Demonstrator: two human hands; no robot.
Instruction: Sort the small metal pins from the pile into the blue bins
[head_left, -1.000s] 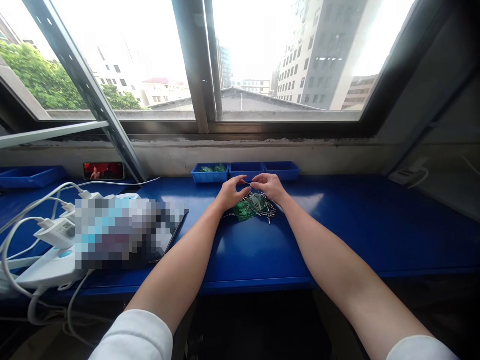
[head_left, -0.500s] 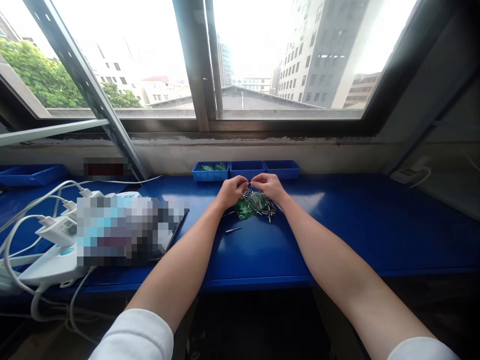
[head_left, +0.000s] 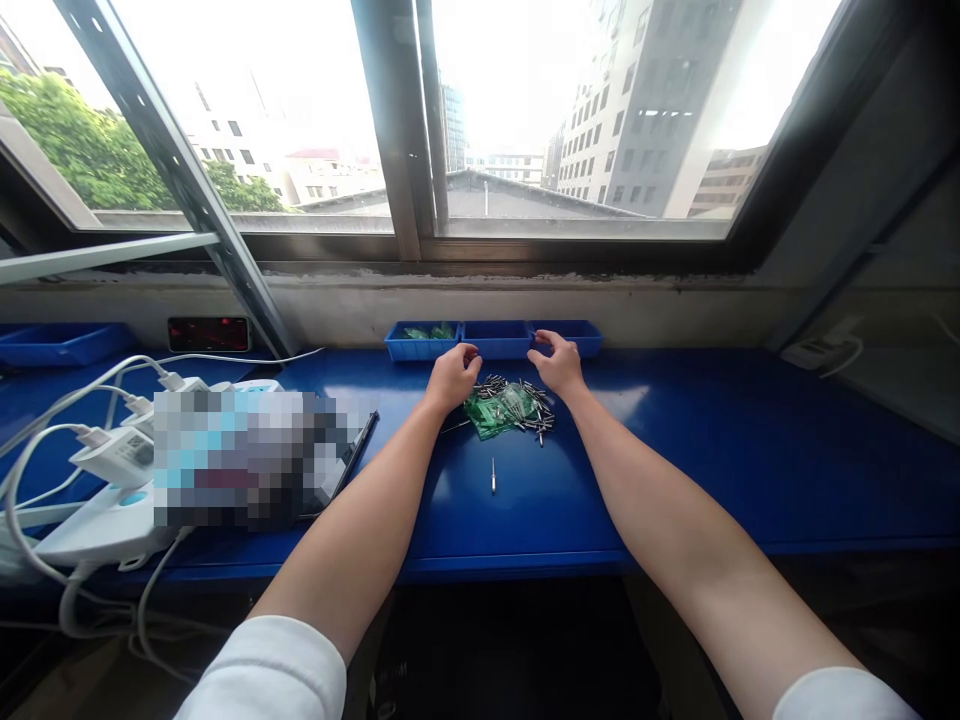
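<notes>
My left hand (head_left: 453,378) is above the left side of a pile of metal blind rivets (head_left: 541,425). Its fingers are curled with thumb and forefinger close together; whatever they pinch is too small to make out. My right hand (head_left: 559,365) hovers in front of the right blue bin (head_left: 589,340), thumb and forefinger apart, with nothing visible between them. Among the rivets lies a crumpled green plastic bag (head_left: 487,415). Nearer the front edge, a single rivet (head_left: 493,477) rests on the blue table, its thin pin pointing away from me.
The middle blue bin (head_left: 495,348) adjoins a left bin (head_left: 422,348) holding green plastic bags. White power strips (head_left: 97,535) with chargers and cables occupy the table's left side, beside a blurred-out object (head_left: 240,460). A phone (head_left: 208,334) leans at the back left.
My hands, earlier together over the pile, have parted; the right moved up toward the bins and its fingers opened. The single rivet lies farther right and has turned from sideways to lengthwise.
</notes>
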